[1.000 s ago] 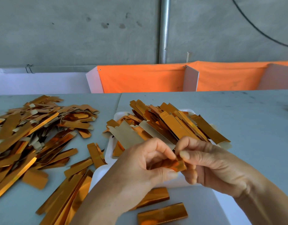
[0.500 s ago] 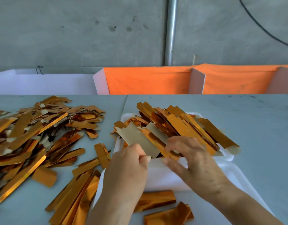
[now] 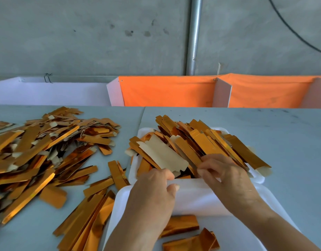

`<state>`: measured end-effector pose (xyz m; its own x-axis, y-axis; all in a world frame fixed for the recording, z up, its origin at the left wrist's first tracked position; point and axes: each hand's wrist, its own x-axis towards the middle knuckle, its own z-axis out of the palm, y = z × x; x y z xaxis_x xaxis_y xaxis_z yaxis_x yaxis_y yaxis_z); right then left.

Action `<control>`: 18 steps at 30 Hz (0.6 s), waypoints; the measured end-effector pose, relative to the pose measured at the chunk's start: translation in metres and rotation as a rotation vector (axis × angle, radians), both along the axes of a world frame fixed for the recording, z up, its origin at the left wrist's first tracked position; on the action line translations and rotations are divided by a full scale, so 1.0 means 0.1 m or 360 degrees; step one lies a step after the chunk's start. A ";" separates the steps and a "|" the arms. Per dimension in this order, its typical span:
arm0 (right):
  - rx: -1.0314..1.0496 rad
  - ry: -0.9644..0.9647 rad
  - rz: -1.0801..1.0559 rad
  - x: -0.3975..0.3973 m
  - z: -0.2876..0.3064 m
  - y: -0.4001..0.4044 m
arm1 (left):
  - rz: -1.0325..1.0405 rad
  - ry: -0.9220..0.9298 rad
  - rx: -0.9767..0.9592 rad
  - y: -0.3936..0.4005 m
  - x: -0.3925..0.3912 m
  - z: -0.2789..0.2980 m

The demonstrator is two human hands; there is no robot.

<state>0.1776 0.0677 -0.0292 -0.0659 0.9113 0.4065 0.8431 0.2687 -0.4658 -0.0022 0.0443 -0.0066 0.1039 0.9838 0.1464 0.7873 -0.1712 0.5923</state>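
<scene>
A heap of long gold foil card strips (image 3: 206, 142) fills a white foam tray (image 3: 258, 179). One strip (image 3: 161, 154) lies beige side up at the heap's near left. My right hand (image 3: 228, 180) reaches into the heap, its fingers curled round the near ends of gold strips. My left hand (image 3: 154, 194) sits at the tray's near rim with curled fingers just below the beige strip's end; whether it grips anything is hidden. Two folded gold pieces (image 3: 180, 225) lie on a second white tray (image 3: 277, 207) under my wrists.
A large loose pile of gold strips (image 3: 38, 147) covers the grey table (image 3: 282, 142) at left, and more strips (image 3: 89, 220) lie beside the near tray. Orange fabric bins (image 3: 165, 93) and a white bin (image 3: 47, 95) line the far edge below a concrete wall.
One second ago both hands held a folded gold piece near my body. That piece now lies on the near tray, and both hands have moved forward to the heap.
</scene>
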 end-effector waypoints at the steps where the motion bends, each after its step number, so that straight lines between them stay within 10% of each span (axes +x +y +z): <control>1: -0.0013 -0.0028 -0.0048 0.01 -0.01 0.01 | -0.0009 0.0005 -0.0002 0.00 0.00 -0.01; 13: -0.0300 -0.0339 -0.0087 -0.01 -0.03 0.05 | -0.0033 0.0003 0.0017 0.05 -0.01 -0.08; 18: 0.0062 0.0014 -0.0220 0.02 -0.05 0.06 | -0.0037 0.0001 0.0008 0.05 -0.01 -0.09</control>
